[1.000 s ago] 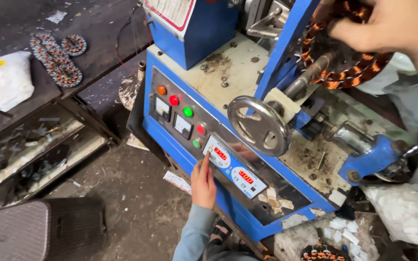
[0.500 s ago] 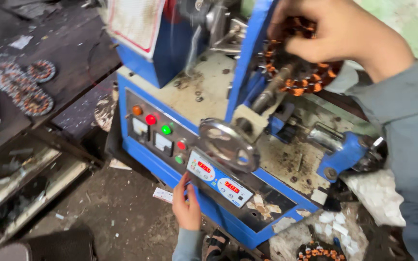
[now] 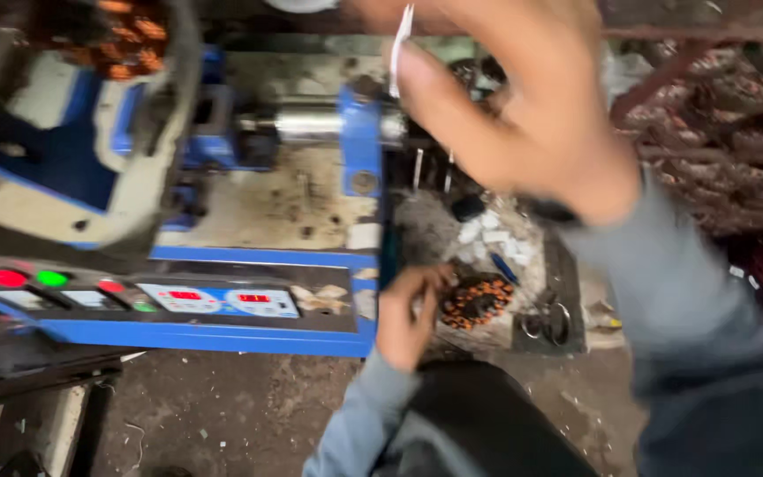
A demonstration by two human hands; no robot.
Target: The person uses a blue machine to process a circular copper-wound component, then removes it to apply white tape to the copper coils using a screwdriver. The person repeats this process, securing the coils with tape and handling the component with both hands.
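My right hand (image 3: 523,115) is raised close to the camera and blurred; a thin white strip (image 3: 401,40) sticks up from between its fingers. Lower down, my left hand (image 3: 408,314) is curled against the left edge of a copper-wound stator (image 3: 479,300) that lies beside the blue winding machine (image 3: 222,336). Whether the left hand actually grips the stator is unclear. Another copper-wound stator (image 3: 125,31) sits on the machine at the top left, partly hidden by a blurred handwheel (image 3: 161,159).
The machine's control panel (image 3: 222,300) has red and green buttons (image 3: 28,278) and two small displays. A steel shaft (image 3: 311,124) runs to a blue bracket (image 3: 361,141). Scissors (image 3: 547,322) and white paper pieces (image 3: 487,231) lie right of the stator. Piled windings (image 3: 726,132) fill the right.
The view has swung right. My left hand left the control panel and went to the stator beside the machine. My right hand came off the mounted stator and rose, now with a white strip.
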